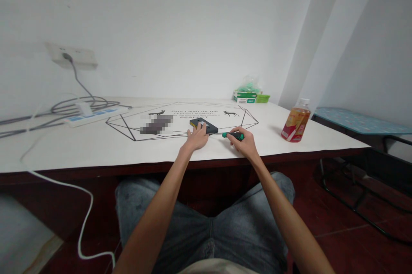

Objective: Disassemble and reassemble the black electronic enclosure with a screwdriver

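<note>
The right hand (pixel 243 141) pinches a screwdriver (pixel 237 136) by its green and black handle, thumb and fingers closed around it, the thin shaft pointing left toward a flat black case (pixel 210 129); whether the tip touches the case is too small to tell. The left hand (pixel 197 137) lies on that case with its fingers spread over the top face, beside a yellow marking at the case's left end. The case lies flat on the white surface (pixel 328 134), near its front edge and over a printed line pattern with lettering and two deer figures. To the left of the case, a dark thing (pixel 156 124) is pixelated beyond recognition. To the right of the right hand, a bottle (pixel 296 123) of amber drink with a white cap stands on the surface. Near the back are stacked green and white boxes (pixel 246 97) with a clear bag (pixel 250 85) on top. On the far left, a white power strip (pixel 96 116) lies in front of a coiled grey cable (pixel 77 104), below a wall socket (pixel 71 56). Below the surface's front edge are the person's jeans (pixel 257 211)
</note>
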A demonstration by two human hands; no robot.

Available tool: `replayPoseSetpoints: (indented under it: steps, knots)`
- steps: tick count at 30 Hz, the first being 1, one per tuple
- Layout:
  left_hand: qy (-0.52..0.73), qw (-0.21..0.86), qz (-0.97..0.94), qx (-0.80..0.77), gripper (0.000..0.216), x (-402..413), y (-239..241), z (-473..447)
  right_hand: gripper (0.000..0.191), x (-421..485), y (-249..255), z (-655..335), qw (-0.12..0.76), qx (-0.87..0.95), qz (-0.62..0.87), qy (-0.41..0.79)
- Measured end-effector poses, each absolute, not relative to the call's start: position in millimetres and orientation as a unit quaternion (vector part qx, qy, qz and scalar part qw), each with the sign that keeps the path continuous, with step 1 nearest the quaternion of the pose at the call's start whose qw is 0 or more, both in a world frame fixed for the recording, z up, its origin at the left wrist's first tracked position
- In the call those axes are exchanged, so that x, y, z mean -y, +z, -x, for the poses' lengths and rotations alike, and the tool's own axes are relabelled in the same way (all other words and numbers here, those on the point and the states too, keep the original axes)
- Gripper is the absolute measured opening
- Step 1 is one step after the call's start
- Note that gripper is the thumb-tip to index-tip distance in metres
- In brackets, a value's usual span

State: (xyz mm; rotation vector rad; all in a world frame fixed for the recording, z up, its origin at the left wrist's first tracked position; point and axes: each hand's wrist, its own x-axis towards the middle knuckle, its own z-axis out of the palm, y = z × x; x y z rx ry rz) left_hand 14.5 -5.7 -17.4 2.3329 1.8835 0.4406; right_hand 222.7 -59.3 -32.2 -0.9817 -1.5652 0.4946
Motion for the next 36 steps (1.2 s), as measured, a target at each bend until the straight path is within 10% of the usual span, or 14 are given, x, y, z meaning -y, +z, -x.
replayPoseSetpoints:
  steps: [36]
  knots:
    - [0.145, 0.061, -0.766, -0.623, 0.072, -1.4, -19.9, -13.1, 0.021, 57.9, -34.8, -226.1, 0.562, 0.707, 0.41, 0.126]
